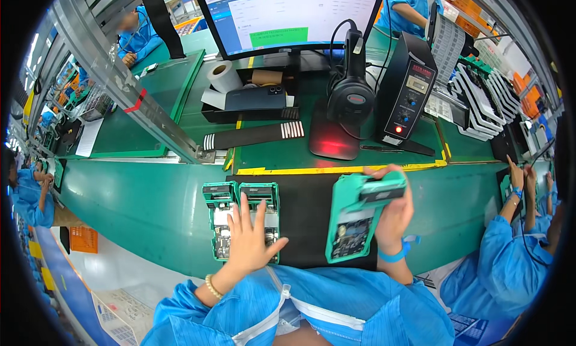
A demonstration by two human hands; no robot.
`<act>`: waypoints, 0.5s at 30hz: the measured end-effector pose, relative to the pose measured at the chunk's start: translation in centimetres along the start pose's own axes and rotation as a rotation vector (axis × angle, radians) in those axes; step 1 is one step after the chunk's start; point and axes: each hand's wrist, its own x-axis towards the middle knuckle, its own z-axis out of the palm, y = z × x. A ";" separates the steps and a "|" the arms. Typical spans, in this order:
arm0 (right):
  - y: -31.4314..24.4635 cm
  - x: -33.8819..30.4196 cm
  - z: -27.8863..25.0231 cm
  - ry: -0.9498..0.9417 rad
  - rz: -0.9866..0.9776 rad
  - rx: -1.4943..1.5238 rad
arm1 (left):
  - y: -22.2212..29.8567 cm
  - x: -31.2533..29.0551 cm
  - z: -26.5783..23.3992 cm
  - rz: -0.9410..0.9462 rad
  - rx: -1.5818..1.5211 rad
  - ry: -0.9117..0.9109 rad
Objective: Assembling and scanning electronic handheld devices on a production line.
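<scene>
Two green plastic housings with circuit boards in them lie side by side at the middle left: a left housing [221, 238] and a right housing [259, 192]. Over them my left hand [251, 241] is spread, fingers pointing away from me; whether it touches them I cannot tell. My right hand [397, 217] grips a third green housing [350, 232] by its right side, tilted above the black mat [303, 226]. A circuit board shows inside this one, with a black part at its upper end. My right hand is slightly blurred.
Behind the mat stand a scanner on a stand [348, 103] with a red glow, a black control box [408, 88] with knobs, and a monitor [288, 16]. A black tray [252, 113] holds a phone and a tape roll. A metal post [129, 76] rises at left. Co-workers sit around.
</scene>
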 end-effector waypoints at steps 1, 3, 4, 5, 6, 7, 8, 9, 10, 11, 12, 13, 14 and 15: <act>0.4 0.2 -0.6 0.057 0.066 0.101 | -0.1 -0.5 1.0 -0.010 -0.029 -0.030; 1.6 0.4 -2.1 0.113 0.135 0.203 | -0.1 -0.6 1.5 -0.003 0.002 -0.034; 2.7 0.4 -3.1 0.174 0.208 0.291 | 0.0 -0.6 1.5 0.011 0.029 -0.039; 3.7 0.4 -4.0 0.235 0.280 0.380 | 0.1 -0.5 1.4 0.035 0.048 -0.051; 4.9 0.2 -4.7 0.235 0.282 0.383 | 0.1 -0.3 1.4 0.032 0.050 -0.052; 5.9 0.0 -5.2 0.321 0.353 0.444 | 0.1 -0.2 1.3 0.080 0.035 -0.068; 6.5 -0.1 -5.6 0.408 0.423 0.505 | 0.2 -0.1 1.2 0.129 0.020 -0.083; 6.7 -0.1 -5.8 0.361 0.428 0.549 | 0.4 0.1 1.1 0.144 0.058 -0.106; 6.7 -0.1 -5.8 0.364 0.431 0.550 | 0.4 0.2 0.9 0.145 0.059 -0.110; 6.7 -0.1 -5.7 0.385 0.418 0.568 | 0.5 0.3 0.8 0.145 0.064 -0.123; 6.7 -0.2 -5.8 0.405 0.406 0.585 | 0.6 0.3 0.8 0.144 0.067 -0.135; 6.9 -0.4 -6.2 0.407 0.407 0.584 | 0.6 0.3 0.8 0.152 0.065 -0.115; 7.3 -0.6 -6.7 0.352 0.389 0.571 | 0.8 0.3 1.1 0.153 0.065 -0.118; 7.6 -0.8 -7.0 0.297 0.371 0.562 | 0.9 0.3 1.4 0.166 0.067 -0.069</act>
